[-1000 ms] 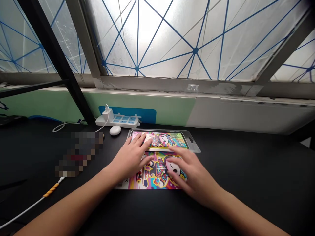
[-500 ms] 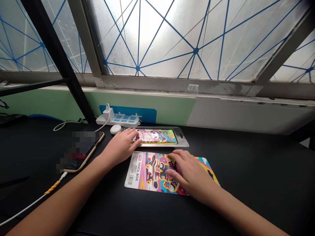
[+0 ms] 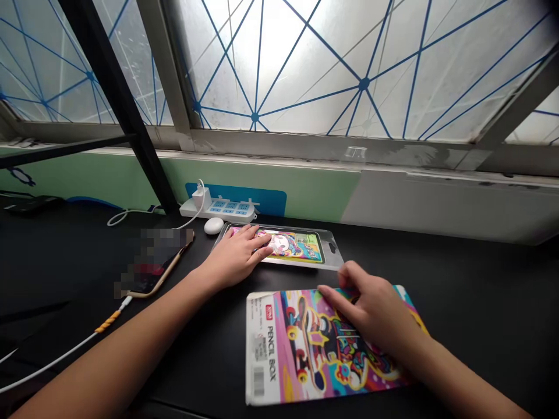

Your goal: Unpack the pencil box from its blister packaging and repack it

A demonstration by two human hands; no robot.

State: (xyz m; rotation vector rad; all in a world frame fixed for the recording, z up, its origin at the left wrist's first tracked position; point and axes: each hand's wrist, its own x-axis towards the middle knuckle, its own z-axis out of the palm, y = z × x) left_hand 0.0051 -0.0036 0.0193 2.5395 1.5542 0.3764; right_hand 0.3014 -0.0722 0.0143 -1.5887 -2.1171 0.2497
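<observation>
My left hand (image 3: 236, 260) lies flat with fingers stretched over the left end of a colourful pencil box in its clear plastic blister (image 3: 301, 247), near the back of the black desk. My right hand (image 3: 375, 311) rests open, fingers spread, on a bright cardboard backing card (image 3: 301, 349) printed with "PENCIL BOX" and a skateboard cartoon. The card lies flat near the desk's front edge, apart from the blister.
A white power strip (image 3: 220, 207) with a plugged charger sits against the green wall, a small white oval case (image 3: 213, 226) beside it. A phone (image 3: 152, 265) on a white cable (image 3: 65, 355) lies at left. A black post (image 3: 117, 105) rises before the window.
My right hand slid the backing card toward me and to the right, away from the blister. My left hand stayed on the pencil box, which shifted slightly back.
</observation>
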